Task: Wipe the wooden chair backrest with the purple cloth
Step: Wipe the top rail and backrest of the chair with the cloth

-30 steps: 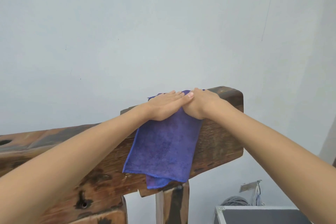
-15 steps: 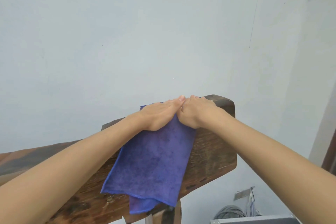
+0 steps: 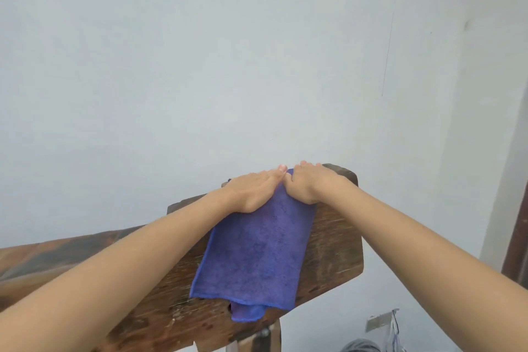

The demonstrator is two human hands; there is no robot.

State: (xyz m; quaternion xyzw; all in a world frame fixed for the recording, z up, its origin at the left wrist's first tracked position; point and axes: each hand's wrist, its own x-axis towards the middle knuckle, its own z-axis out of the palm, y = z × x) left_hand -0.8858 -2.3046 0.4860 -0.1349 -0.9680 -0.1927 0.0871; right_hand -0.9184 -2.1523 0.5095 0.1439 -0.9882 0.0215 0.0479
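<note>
A purple cloth (image 3: 257, 254) hangs folded over the top edge of the dark wooden chair backrest (image 3: 334, 248) and covers its near face. My left hand (image 3: 254, 188) lies flat on the cloth's top fold, fingers together. Beside it, touching it, my right hand (image 3: 308, 183) presses the cloth's upper right corner, with its fingers curled over the backrest's far edge. Both forearms reach in from the lower corners.
A plain pale wall fills the background. The backrest runs on to the left as a lower worn plank (image 3: 57, 254). A wooden post (image 3: 268, 337) supports it below. Grey cables and a metal bracket (image 3: 380, 320) lie on the floor at lower right.
Both hands have stayed pressed on the cloth while the view shifted; the backrest's right end has drawn closer to my right hand, and the cloth hangs straighter.
</note>
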